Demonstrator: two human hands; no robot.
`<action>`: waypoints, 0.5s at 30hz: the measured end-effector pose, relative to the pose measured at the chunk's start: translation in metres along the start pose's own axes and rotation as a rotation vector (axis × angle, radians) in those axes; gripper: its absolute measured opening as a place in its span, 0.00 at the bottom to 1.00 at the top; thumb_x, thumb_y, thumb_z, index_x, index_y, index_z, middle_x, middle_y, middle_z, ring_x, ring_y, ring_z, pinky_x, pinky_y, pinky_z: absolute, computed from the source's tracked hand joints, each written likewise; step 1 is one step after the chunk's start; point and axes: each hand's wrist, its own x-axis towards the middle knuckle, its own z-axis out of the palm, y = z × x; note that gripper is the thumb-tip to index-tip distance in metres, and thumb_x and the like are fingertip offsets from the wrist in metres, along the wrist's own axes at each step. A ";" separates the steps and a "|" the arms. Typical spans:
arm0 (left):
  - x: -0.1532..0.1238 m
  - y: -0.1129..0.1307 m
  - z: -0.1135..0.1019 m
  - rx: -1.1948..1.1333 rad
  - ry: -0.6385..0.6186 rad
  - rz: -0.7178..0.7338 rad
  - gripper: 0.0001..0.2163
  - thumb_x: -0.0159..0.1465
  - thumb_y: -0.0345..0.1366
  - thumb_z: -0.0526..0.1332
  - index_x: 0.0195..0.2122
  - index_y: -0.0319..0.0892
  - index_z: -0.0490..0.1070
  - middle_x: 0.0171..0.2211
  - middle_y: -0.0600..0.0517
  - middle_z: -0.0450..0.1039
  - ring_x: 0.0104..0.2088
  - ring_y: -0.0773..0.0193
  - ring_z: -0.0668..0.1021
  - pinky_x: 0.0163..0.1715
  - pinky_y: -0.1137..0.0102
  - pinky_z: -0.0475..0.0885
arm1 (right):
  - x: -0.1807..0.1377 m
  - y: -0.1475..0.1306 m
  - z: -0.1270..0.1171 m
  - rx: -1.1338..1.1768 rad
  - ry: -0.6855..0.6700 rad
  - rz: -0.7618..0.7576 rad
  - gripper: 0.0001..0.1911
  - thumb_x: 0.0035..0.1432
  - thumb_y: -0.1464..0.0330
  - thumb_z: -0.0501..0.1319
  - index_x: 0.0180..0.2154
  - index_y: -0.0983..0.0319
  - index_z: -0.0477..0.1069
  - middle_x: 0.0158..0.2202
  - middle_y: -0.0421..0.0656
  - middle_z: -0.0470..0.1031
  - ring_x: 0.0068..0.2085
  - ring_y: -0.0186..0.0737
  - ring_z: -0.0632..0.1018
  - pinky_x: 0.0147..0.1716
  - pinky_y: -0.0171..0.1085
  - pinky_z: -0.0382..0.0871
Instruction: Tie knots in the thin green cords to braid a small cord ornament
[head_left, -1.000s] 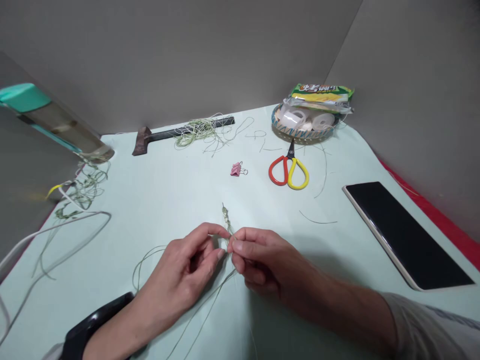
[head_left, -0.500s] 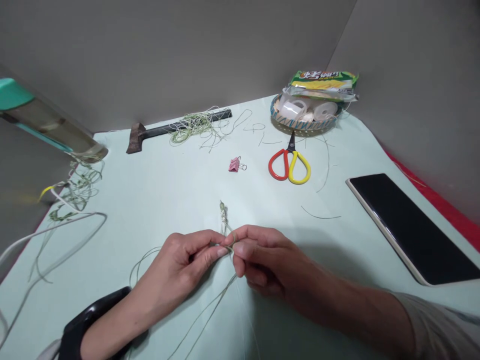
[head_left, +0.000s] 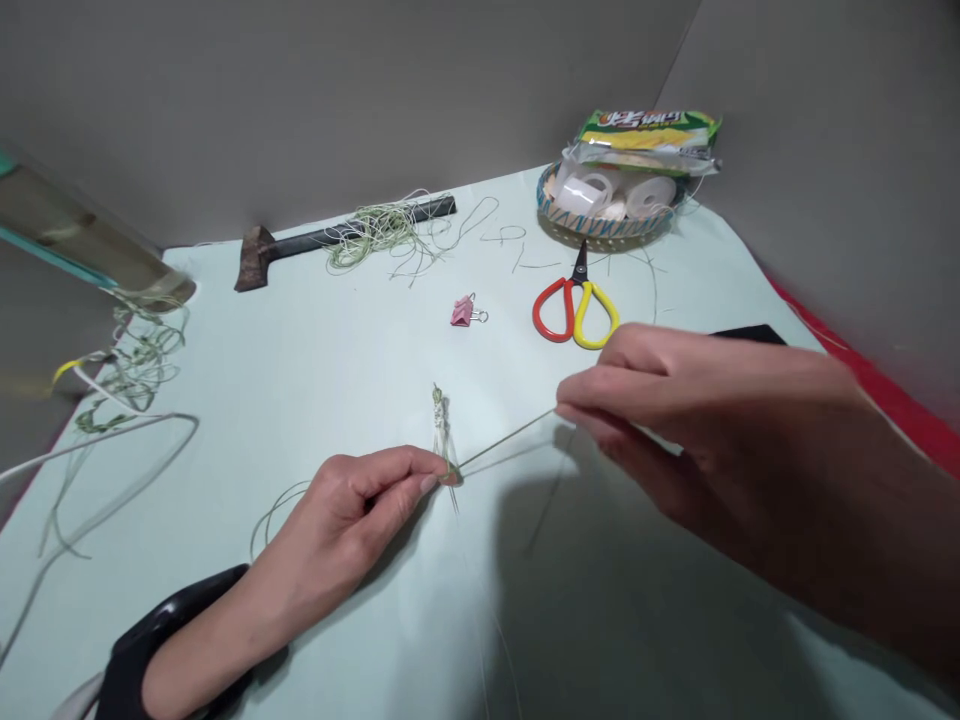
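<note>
with my left hand [head_left: 352, 510] i am pinching a knotted cord [head_left: 440, 412], which is lying nearer me than the scissors [head_left: 579, 272] and to their left. with my right hand [head_left: 697, 420], thumb and fingers pressing together on my side of the scissors, i am holding a thin strand [head_left: 510, 436] taut. a pink binder clip [head_left: 462, 311] is resting left of the scissors, a woven basket [head_left: 600, 228] beyond them.

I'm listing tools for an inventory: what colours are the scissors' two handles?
The scissors have one red handle and one yellow handle, clearest in the head view.
</note>
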 end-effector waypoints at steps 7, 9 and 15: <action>-0.002 -0.003 0.006 0.026 0.047 0.017 0.14 0.70 0.41 0.55 0.42 0.47 0.81 0.28 0.53 0.81 0.28 0.59 0.80 0.22 0.73 0.68 | -0.001 -0.011 0.029 -0.217 0.036 -0.097 0.13 0.62 0.80 0.53 0.43 0.70 0.74 0.53 0.63 0.74 0.49 0.62 0.74 0.48 0.59 0.64; -0.003 -0.003 0.007 0.034 0.051 0.025 0.14 0.71 0.41 0.54 0.41 0.47 0.80 0.28 0.53 0.81 0.26 0.62 0.78 0.22 0.73 0.67 | -0.002 -0.024 0.043 0.112 0.003 -0.137 0.13 0.64 0.79 0.53 0.48 0.70 0.71 0.49 0.58 0.76 0.46 0.54 0.75 0.48 0.54 0.68; -0.003 -0.004 0.006 0.046 0.051 0.047 0.13 0.71 0.39 0.55 0.38 0.46 0.80 0.23 0.56 0.76 0.21 0.67 0.71 0.21 0.73 0.63 | 0.006 -0.039 0.076 0.695 -0.273 -0.028 0.08 0.66 0.78 0.53 0.44 0.63 0.67 0.36 0.42 0.74 0.34 0.37 0.72 0.34 0.37 0.67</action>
